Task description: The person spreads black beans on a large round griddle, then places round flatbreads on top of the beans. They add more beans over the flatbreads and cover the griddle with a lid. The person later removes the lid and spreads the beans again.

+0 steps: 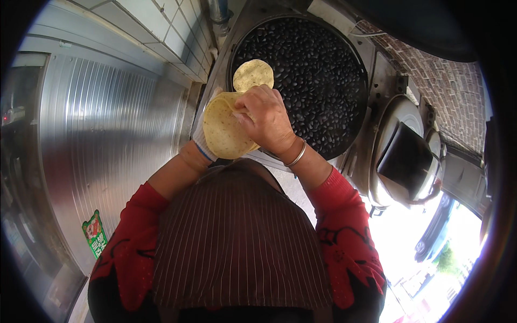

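Observation:
A stack of thin round flatbreads (224,131), pale yellow with brown specks, rests on my left hand (200,137). That hand wears a white knitted glove with a blue cuff edge and is mostly hidden beneath the stack. With bare fingers my right hand (266,115) pinches the edge of the top flatbread, which curls up slightly. Just beyond the stack, one single flatbread (253,75) lies on a bed of dark pebbles (323,80). The pebbles fill a wide round pan (360,56).
A large round lid (408,111) stands right of the pan with a black flat object (406,159) on it. White wall tiles (149,20) and a ribbed metal panel (113,117) close off the left. A dark rounded cover (428,24) overhangs the upper right.

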Demonstrator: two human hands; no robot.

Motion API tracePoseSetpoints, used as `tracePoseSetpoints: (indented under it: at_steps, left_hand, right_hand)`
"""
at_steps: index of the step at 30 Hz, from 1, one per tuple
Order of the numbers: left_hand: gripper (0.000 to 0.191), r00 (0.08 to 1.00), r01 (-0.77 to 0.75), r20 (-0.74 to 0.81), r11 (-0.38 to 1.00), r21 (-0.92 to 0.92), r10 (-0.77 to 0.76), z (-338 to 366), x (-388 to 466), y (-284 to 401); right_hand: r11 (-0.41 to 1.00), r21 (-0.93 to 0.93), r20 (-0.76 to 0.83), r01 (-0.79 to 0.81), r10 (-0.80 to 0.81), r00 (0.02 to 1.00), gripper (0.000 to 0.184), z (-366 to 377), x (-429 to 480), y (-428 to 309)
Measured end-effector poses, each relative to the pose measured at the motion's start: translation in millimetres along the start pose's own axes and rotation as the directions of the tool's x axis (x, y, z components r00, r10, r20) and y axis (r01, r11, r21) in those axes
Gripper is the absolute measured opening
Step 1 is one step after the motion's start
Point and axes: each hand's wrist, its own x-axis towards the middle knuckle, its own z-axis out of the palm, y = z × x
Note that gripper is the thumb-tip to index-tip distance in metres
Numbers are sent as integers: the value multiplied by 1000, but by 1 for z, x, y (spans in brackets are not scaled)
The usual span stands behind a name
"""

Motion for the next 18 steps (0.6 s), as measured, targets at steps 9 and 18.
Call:
tracePoseSetpoints:
  at_steps: [9,18]
  left_hand:
    - [56,997,-59,-59,993,-101,54,1,-7,-8]
    - [74,966,71,-47,436,-897,-254,-6,-9,-34]
  right_hand:
    - [938,185,-83,293,-282,956,21,13,-28,-17]
    - [59,669,688,-741,326,648,40,-28,-12,20]
